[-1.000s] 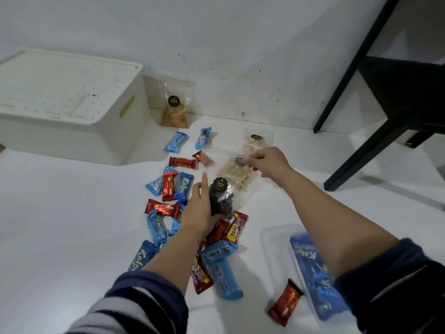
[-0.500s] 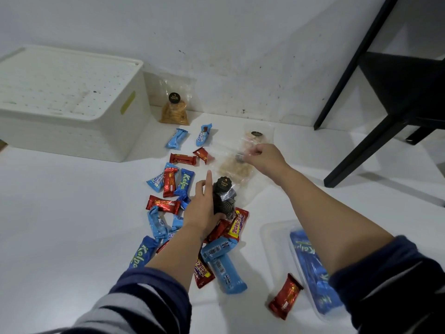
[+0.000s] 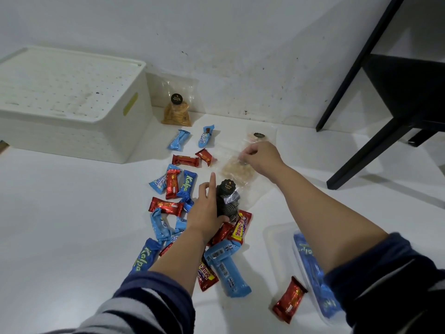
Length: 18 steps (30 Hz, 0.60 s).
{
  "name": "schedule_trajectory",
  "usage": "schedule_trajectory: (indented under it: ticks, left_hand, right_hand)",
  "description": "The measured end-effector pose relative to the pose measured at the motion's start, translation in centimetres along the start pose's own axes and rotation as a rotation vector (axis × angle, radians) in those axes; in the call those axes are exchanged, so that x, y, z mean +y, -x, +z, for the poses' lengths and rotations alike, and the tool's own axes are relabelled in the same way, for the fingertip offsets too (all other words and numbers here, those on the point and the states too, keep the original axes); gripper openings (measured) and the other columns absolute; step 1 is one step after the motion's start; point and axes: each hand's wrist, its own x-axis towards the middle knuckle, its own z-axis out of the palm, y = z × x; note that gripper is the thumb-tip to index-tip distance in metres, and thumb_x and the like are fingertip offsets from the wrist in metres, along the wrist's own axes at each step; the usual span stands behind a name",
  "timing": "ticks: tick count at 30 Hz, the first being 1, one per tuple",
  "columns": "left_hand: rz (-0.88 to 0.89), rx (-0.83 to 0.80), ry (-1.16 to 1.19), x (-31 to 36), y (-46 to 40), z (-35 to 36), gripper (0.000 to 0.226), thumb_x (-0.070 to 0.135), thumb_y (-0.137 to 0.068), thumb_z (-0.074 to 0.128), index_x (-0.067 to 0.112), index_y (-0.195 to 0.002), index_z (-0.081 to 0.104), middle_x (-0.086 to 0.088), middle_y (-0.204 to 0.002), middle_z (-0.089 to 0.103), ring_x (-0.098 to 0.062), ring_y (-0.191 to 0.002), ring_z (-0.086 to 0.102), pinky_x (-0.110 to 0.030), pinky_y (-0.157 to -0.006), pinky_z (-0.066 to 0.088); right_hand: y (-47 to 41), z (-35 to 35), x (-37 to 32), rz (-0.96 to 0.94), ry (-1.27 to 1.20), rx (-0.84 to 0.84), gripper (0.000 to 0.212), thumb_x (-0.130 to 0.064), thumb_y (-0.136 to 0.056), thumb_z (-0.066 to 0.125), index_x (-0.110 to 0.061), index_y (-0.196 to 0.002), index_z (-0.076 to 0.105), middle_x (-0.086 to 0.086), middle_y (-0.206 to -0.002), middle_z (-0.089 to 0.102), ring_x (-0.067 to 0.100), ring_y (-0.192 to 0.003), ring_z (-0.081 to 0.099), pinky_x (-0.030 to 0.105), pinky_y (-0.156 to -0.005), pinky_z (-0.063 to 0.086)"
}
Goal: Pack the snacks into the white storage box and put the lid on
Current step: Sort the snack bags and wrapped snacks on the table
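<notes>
Meanwhile, the left hand (image 3: 209, 214) grips a dark cookie bag (image 3: 227, 201) amid wrapped snacks (image 3: 177, 189) mid-floor, and the right hand (image 3: 261, 157) pinches a clear cracker bag (image 3: 237, 169). The white storage box (image 3: 72, 102), lid on, sits against the far wall.

Head view only: looking forward and down from above the floor (image 3: 60, 225), facing the wall (image 3: 228, 44), sitting close over both forearms, taking in box (image 3: 72, 131) far left and chair (image 3: 397, 97) far right.
</notes>
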Motion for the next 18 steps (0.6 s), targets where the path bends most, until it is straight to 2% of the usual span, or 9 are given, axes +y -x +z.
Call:
schedule_trajectory:
  ticks: [2, 5, 7, 9, 13, 15, 18]
  left_hand:
    - [-0.005, -0.007, 0.005, 0.0, -0.1, 0.0, 0.121, 0.030, -0.074, 0.079, 0.024, -0.150, -0.015, -0.003, -0.152, 0.017, -0.028, -0.124, 0.050, -0.043, -0.087, 0.054]
    - [-0.005, -0.012, 0.014, 0.0, -0.2, 0.0, 0.121, 0.029, -0.074, 0.079, 0.024, -0.150, -0.015, -0.004, -0.151, 0.017, -0.028, -0.124, 0.051, -0.043, -0.088, 0.054]
    - [-0.002, -0.011, 0.019, -0.1, -0.2, 0.0, 0.121, 0.029, -0.074, 0.079, 0.024, -0.150, -0.015, -0.004, -0.151, 0.016, -0.028, -0.125, 0.050, -0.043, -0.089, 0.054]
    - [0.004, -0.012, 0.021, -0.2, -0.2, 0.0, 0.122, 0.030, -0.074, 0.080, 0.024, -0.150, -0.015, -0.004, -0.151, 0.017, -0.027, -0.124, 0.051, -0.042, -0.089, 0.054]
    - [0.014, -0.018, 0.028, -0.3, -0.2, 0.0, 0.122, 0.030, -0.073, 0.080, 0.025, -0.150, -0.015, -0.003, -0.150, 0.017, -0.027, -0.123, 0.052, -0.042, -0.088, 0.054]
    - [0.017, -0.017, 0.019, -0.3, -0.3, 0.0, 0.122, 0.031, -0.074, 0.080, 0.025, -0.150, -0.016, -0.003, -0.150, 0.016, -0.027, -0.123, 0.052, -0.041, -0.089, 0.054]
    - [0.021, -0.024, 0.013, -0.3, -0.4, -0.1, 0.121, 0.031, -0.075, 0.079, 0.025, -0.150, -0.016, -0.003, -0.151, 0.016, -0.027, -0.124, 0.051, -0.041, -0.090, 0.053]
  right_hand:
    - [-0.2, 0.2, -0.1, 0.011, 0.013, 0.007, 0.011, -0.014, -0.087, 0.065, -0.005, -0.087, 0.069, -0.006, -0.086, 0.061, 0.011, -0.086, 0.055, 0.022, -0.071, 0.043]
    - [-0.4, 0.5, -0.2, 0.003, 0.033, -0.035, 0.023, -0.013, -0.089, 0.059, 0.009, -0.093, 0.066, 0.000, -0.087, 0.066, 0.013, -0.084, 0.057, 0.026, -0.074, 0.046]
    - [-0.3, 0.6, -0.8, -0.003, 0.050, -0.059, 0.020, -0.016, -0.086, 0.060, 0.002, -0.092, 0.068, -0.007, -0.084, 0.064, 0.014, -0.082, 0.059, 0.027, -0.073, 0.048]
    - [-0.6, 0.7, -1.0, -0.014, 0.067, -0.035, 0.009, -0.018, -0.084, 0.064, -0.013, -0.080, 0.070, -0.008, -0.085, 0.064, 0.016, -0.086, 0.064, 0.031, -0.080, 0.054]
    - [-1.0, 0.9, -0.9, 0.030, 0.097, 0.006, 0.026, -0.018, -0.085, 0.064, -0.028, -0.062, 0.060, -0.011, -0.080, 0.065, 0.019, -0.092, 0.068, 0.040, -0.087, 0.055]
    - [-1.1, 1.0, -1.0, 0.042, 0.152, -0.005, 0.022, -0.022, -0.084, 0.060, -0.028, -0.063, 0.060, -0.013, -0.080, 0.065, 0.018, -0.092, 0.066, 0.040, -0.088, 0.053]
    - [-0.9, 1.2, -1.8, 0.055, 0.258, -0.026, 0.012, -0.027, -0.080, 0.057, -0.023, -0.080, 0.068, -0.010, -0.087, 0.068, 0.016, -0.091, 0.062, 0.033, -0.082, 0.046]
